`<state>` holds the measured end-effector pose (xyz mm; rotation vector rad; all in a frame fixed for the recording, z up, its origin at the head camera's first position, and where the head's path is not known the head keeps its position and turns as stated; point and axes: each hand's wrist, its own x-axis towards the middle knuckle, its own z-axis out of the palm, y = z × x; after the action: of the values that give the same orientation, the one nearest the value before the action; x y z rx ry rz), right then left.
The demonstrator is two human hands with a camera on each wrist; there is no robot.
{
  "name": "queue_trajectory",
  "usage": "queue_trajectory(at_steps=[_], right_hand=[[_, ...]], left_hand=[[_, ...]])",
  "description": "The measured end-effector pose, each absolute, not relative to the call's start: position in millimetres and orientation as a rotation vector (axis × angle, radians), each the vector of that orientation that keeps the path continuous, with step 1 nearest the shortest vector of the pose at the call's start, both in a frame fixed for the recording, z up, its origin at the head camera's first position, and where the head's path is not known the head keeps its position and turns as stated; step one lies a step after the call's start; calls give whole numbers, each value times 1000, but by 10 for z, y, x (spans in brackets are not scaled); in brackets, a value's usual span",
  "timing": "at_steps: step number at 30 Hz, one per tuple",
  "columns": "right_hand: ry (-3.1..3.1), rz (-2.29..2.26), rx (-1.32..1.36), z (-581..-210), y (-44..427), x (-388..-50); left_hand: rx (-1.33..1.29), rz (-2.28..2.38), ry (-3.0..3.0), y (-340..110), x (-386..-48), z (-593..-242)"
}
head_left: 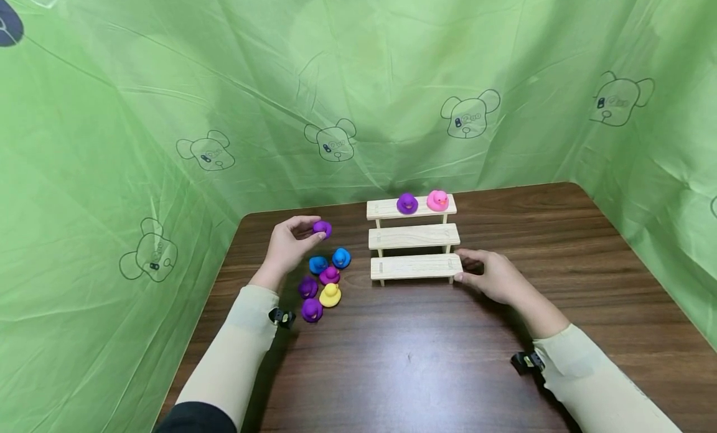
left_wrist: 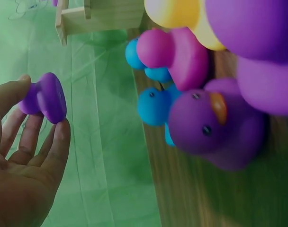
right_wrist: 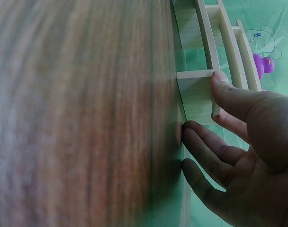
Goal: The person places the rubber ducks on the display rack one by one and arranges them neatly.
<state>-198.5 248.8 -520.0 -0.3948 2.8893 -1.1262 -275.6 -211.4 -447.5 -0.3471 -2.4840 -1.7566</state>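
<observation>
My left hand (head_left: pixel 287 246) pinches a purple duck (head_left: pixel 322 228) between thumb and fingers, raised at the left of the table; in the left wrist view the duck (left_wrist: pixel 50 98) is tilted on its side. My right hand (head_left: pixel 497 276) holds the right end of the lowest step of a three-step wooden stand (head_left: pixel 416 267); in the right wrist view the thumb touches the step's edge (right_wrist: pixel 209 52). On the top step sit a purple duck (head_left: pixel 407 203) at the middle and a pink duck (head_left: pixel 437 201) to its right. The two lower steps carry no ducks.
Below the left hand lie two blue ducks (head_left: pixel 341 257), a magenta duck (head_left: pixel 330 275), a yellow duck (head_left: pixel 330 295) and two purple ducks (head_left: pixel 312 310), close together. A green curtain (head_left: pixel 392 97) hangs behind and beside the brown table (head_left: pixel 403 358).
</observation>
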Motion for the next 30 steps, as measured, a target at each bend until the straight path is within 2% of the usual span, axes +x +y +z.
queue_trajectory(at_steps=[6, 13, 30], right_hand=[[2882, -1123, -377, -5217, 2490, -1972], [2879, -1125, -359, -5238, 2498, -1971], [2884, -1143, -388, -5198, 2494, -1988]], left_hand=[[-367, -1794, -2483, -1875, -2652, -4293], [-410, -1710, -2464, -1784, -2891, -4528], [-505, -1640, -2477, -1333, -3069, -4427]])
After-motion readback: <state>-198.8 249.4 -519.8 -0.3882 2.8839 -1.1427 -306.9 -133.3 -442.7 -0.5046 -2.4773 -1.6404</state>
